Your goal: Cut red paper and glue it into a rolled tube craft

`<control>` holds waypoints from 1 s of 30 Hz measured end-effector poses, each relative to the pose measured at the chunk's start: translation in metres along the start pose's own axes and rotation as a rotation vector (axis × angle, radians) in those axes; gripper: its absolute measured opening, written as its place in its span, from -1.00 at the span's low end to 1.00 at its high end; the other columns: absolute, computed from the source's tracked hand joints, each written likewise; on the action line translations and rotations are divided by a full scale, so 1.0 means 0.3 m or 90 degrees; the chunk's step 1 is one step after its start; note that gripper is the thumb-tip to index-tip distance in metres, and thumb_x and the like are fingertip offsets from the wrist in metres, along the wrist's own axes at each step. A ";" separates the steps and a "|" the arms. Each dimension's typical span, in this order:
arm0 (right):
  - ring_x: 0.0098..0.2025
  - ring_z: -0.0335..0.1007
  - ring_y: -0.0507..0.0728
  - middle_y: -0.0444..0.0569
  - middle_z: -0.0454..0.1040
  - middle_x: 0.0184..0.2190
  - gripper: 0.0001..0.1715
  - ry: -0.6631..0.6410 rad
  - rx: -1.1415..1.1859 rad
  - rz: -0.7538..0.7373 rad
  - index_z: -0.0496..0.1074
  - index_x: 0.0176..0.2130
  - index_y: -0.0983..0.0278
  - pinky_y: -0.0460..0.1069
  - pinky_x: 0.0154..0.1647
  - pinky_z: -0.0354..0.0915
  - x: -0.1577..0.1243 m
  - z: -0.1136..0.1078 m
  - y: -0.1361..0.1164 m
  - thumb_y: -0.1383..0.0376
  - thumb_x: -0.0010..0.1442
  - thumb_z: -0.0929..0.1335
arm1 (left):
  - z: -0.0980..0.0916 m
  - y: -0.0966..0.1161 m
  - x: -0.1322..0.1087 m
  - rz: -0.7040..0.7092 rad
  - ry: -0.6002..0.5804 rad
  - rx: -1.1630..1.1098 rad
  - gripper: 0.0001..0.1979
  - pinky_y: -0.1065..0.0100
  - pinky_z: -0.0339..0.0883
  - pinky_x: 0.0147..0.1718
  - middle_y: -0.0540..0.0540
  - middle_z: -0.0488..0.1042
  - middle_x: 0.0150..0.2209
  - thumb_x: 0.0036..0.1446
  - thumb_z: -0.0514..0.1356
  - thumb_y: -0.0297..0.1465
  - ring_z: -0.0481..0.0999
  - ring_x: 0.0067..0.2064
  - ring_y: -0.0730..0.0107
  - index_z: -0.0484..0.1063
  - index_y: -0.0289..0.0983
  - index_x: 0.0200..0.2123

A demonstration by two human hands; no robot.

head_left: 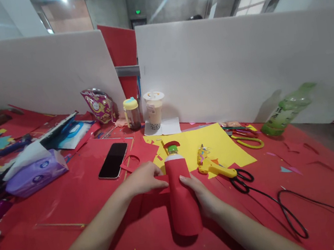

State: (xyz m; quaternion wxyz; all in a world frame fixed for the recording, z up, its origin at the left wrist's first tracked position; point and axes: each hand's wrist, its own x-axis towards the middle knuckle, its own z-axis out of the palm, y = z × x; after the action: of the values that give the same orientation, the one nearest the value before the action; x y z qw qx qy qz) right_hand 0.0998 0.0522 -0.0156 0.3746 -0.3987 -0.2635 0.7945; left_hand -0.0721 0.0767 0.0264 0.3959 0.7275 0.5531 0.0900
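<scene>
A bottle wrapped in red paper is in front of me, its green cap pointing away. My right hand is closed round its right side, the thumb on top of the paper. At the left side, near the upper part of the wrap, is my left hand. Its fingers are bent and the thumb reaches to the red paper's edge, seemingly pinching it; the fingertips are partly hidden. Beyond the cap lies a sheet of yellow paper.
Right of the bottle lie a yellow glue gun with a black cord and black-handled scissors. A phone and purple tissue pack are left. A drink cup, lidded jar and tilted green bottle stand near white boards.
</scene>
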 end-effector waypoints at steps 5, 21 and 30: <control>-0.51 0.35 0.03 -0.13 0.50 -0.49 -0.47 -0.004 0.003 0.007 0.34 -0.12 0.23 -0.08 -0.43 0.21 0.000 0.001 0.001 0.16 -0.13 0.42 | 0.004 0.002 0.001 -0.001 0.001 -0.049 -0.72 0.44 -0.16 -0.67 0.12 0.00 -0.75 -0.19 0.12 -0.30 -0.02 -0.65 0.58 0.10 -0.28 -0.75; -0.53 0.33 0.01 -0.14 0.47 -0.48 -0.52 0.021 -0.037 0.031 0.29 -0.11 0.23 -0.09 -0.45 0.23 0.006 0.000 -0.007 0.17 -0.05 0.39 | -0.007 -0.025 0.012 0.001 -0.003 -0.018 -0.76 0.46 0.02 -0.58 0.07 0.25 -0.63 -0.18 0.19 -0.24 0.21 -0.55 0.50 0.34 -0.32 -0.58; -0.43 0.40 0.04 -0.04 0.46 -0.33 -0.52 -0.021 -0.131 0.039 0.25 -0.12 0.27 -0.04 -0.37 0.28 0.015 -0.016 0.003 0.20 -0.03 0.38 | -0.017 -0.018 -0.021 -0.007 0.081 0.045 -0.31 0.20 0.18 -0.11 -0.21 0.31 0.00 -0.32 0.31 -0.21 0.34 -0.05 0.13 0.24 -0.25 -0.04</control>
State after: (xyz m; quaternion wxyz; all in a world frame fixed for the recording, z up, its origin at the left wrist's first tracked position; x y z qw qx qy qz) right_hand 0.1018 0.0559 -0.0208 0.3029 -0.4297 -0.3379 0.7807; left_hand -0.0814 0.0740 0.0283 0.3348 0.7308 0.5838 0.1143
